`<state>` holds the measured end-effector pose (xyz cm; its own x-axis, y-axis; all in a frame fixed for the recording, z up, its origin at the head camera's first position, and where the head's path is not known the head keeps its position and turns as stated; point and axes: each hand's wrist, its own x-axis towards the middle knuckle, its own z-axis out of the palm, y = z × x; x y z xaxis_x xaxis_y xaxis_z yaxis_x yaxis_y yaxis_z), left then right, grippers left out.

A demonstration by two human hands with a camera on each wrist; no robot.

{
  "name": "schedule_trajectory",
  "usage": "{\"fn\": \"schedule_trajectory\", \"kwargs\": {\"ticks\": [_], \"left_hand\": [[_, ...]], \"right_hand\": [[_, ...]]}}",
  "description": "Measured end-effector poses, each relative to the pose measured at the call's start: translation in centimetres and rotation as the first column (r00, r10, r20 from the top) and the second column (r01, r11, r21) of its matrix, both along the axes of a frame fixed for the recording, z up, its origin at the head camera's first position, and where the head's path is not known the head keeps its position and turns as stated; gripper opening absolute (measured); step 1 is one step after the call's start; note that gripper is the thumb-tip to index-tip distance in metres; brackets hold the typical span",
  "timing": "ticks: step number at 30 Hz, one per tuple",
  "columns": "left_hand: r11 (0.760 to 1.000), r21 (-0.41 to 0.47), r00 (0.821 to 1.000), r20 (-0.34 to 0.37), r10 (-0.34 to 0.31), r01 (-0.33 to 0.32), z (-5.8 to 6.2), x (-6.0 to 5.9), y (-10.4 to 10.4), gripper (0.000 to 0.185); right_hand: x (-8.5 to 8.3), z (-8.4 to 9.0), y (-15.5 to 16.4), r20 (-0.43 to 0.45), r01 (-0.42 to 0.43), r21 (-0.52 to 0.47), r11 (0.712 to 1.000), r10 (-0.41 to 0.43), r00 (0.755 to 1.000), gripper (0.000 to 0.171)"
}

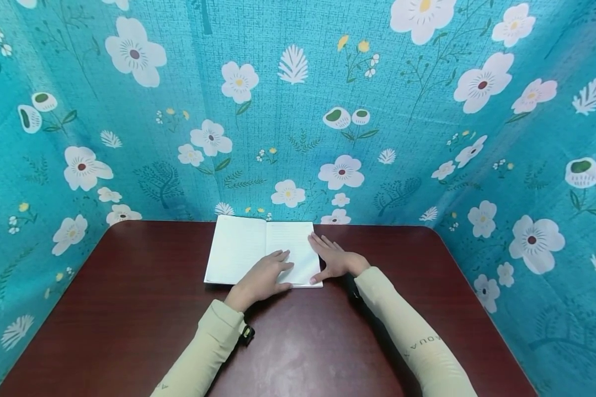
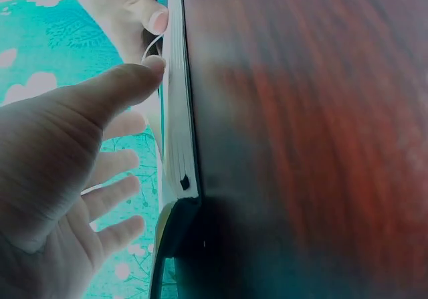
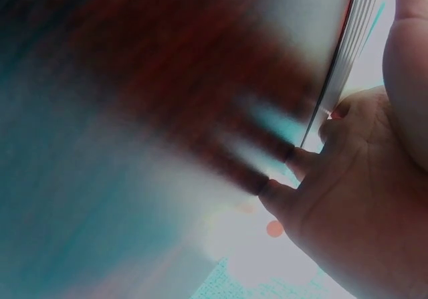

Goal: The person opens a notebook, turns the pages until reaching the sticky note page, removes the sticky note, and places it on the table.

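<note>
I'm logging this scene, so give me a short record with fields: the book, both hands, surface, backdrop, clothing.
Book: notebook, open on the table, pages pale with faint lines
Left hand: the left hand reaches over the right page, thumb at its near edge; finger contact unclear
Right hand: the right hand is at the right page's outer edge, fingers spread, thumb at the near corner
Surface: dark reddish-brown table
Backdrop: turquoise cloth with white flowers
Clothing: pale sleeves on both arms
</note>
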<state>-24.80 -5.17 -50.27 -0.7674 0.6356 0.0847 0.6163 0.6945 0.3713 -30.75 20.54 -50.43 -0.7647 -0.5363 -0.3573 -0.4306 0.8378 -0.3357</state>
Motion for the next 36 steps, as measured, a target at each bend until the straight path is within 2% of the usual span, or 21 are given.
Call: {"fn": "schedule_trajectory", "kwargs": {"ticks": [5,9,17,23,32,36], "left_hand": [[1.0,0.0,0.996,-0.092,-0.017,0.017,-0.2,-0.13,0.01,0.04],[0.999,0.005,0.985,-0.169,-0.035,0.036,-0.28,-0.14,-0.09,0.029],[0.999,0.003,0.978,-0.207,-0.042,0.044,-0.17,0.04,-0.39,0.017],[0.998,0.005,0.954,-0.295,-0.051,0.055,-0.01,0.17,-0.37,0.007],[1.0,-0.018,0.914,-0.405,0.016,-0.026,0.0,0.44,-0.27,0.015],[0.997,0.005,0.908,-0.414,0.068,-0.073,0.22,0.8,-0.55,0.018]], "right_hand": [[0.05,0.11,0.04,0.004,0.005,-0.003,1.0,-0.005,1.0,0.126],[0.07,0.1,0.15,0.004,0.008,-0.001,1.0,-0.008,1.0,0.126],[0.07,0.1,0.18,0.006,0.012,0.001,1.0,-0.012,1.0,0.126],[0.01,0.08,0.21,0.005,0.013,0.003,1.0,-0.013,1.0,0.126],[0.11,0.22,0.52,-0.012,-0.002,-0.021,1.0,0.002,1.0,0.126],[-0.02,0.26,0.64,-0.018,-0.001,-0.026,1.0,0.001,1.0,0.127]]}}
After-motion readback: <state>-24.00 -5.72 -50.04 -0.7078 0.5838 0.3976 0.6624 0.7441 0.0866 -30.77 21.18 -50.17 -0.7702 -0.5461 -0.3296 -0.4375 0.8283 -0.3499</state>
